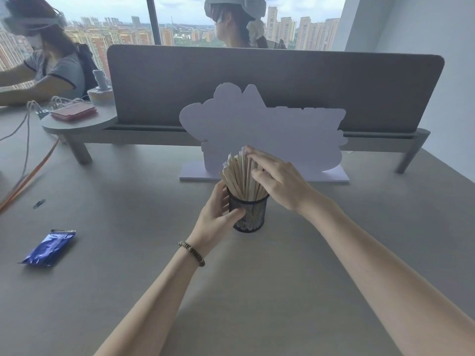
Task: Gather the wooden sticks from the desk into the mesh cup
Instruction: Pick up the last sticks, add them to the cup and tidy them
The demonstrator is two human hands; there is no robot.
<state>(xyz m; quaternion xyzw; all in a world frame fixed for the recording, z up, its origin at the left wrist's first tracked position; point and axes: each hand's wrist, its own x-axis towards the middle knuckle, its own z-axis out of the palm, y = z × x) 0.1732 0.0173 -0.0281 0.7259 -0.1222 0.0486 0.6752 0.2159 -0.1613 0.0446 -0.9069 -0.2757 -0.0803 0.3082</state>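
At the centre of the frame, the black mesh cup (248, 214) stands upright on the grey desk (128, 253), packed with wooden sticks (240, 176) fanning out above its rim. The left hand (218, 217) wraps around the cup's side, thumb across the mesh. The right hand (277, 176) lies against the stick tops, fingers spread and fairly straight. Lower left, a blue foil packet (48, 246) lies flat.
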